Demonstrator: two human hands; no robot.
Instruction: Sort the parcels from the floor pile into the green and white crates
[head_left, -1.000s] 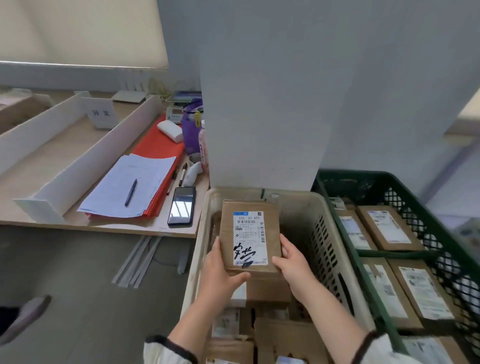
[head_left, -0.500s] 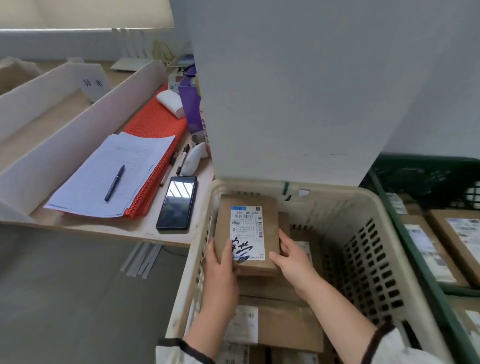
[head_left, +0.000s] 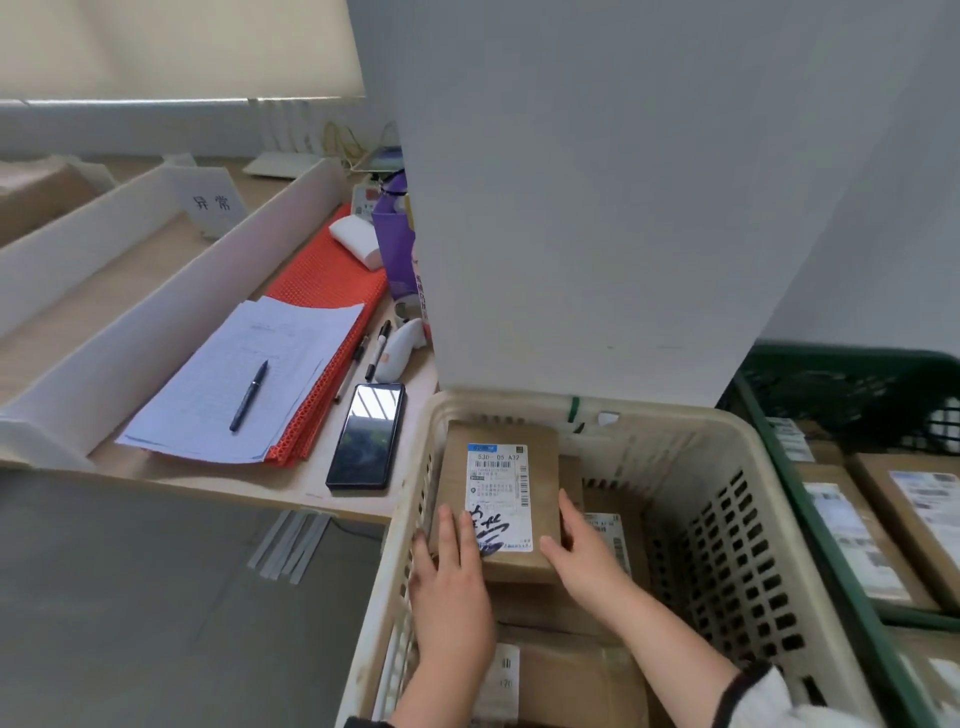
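The labelled parcel (head_left: 501, 499) lies atop other boxes at the white crate's (head_left: 675, 415) 11 o'clock corner, left hand (head_left: 449, 577) flat on it, right hand (head_left: 582, 556) pressing its 3 o'clock edge, fingers straight. The green crate (head_left: 852, 359) at 3 o'clock holds several parcels; the floor pile is unseen.

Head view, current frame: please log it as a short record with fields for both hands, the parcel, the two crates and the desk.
left hand: straight fingers flat against the labelled parcel's left edge
right hand: straight fingers along the parcel's right edge, thumb on its top
labelled parcel: label up, atop other brown parcels, far left of the white crate
white crate: directly in front, beside the desk
green crate: to the right, holds flat parcels
desk: phone, papers with a pen on them
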